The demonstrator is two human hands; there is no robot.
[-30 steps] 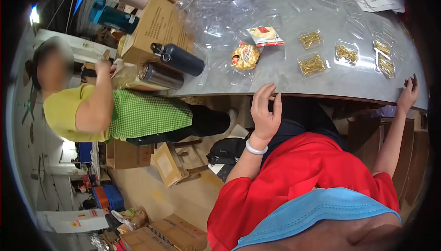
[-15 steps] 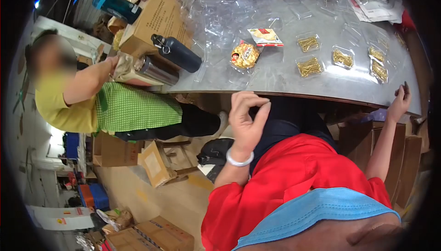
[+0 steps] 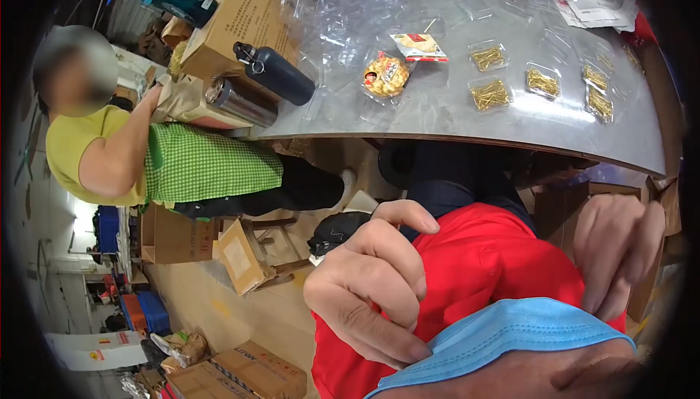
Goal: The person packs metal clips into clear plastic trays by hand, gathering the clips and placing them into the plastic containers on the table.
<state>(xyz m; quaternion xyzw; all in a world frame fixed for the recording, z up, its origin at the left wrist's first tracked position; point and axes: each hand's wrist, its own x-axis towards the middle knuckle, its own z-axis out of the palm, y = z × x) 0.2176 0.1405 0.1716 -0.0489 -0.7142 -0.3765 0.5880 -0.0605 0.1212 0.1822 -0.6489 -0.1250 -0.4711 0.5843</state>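
Note:
My left hand (image 3: 372, 282) is raised close to the camera, its fingers bent and apart, with nothing seen in them. One of its fingertips reaches the side edge of the blue face mask (image 3: 525, 326) below my view; whether it grips the edge I cannot tell. On the other side, my right hand (image 3: 616, 249) is lifted near the mask too, slightly blurred. Its fingers are bent downward with gaps between them, and no held thing shows. Beyond both hands, clear plastic boxes of gold-coloured pins (image 3: 491, 95) lie on the grey table (image 3: 452, 118).
A round snack pack (image 3: 386, 76) and a dark bottle (image 3: 275, 74) stand or lie on the table, with a heap of clear plastic packaging (image 3: 343, 5) behind. A co-worker in a green checked apron (image 3: 211, 162) stands at left by a cardboard box (image 3: 237, 27). A wooden stool (image 3: 251, 253) is on the floor.
Both my hands have come from the table edge back and up toward the face mask, appearing larger. The view has shifted slightly, and the co-worker's head and arm have moved a little.

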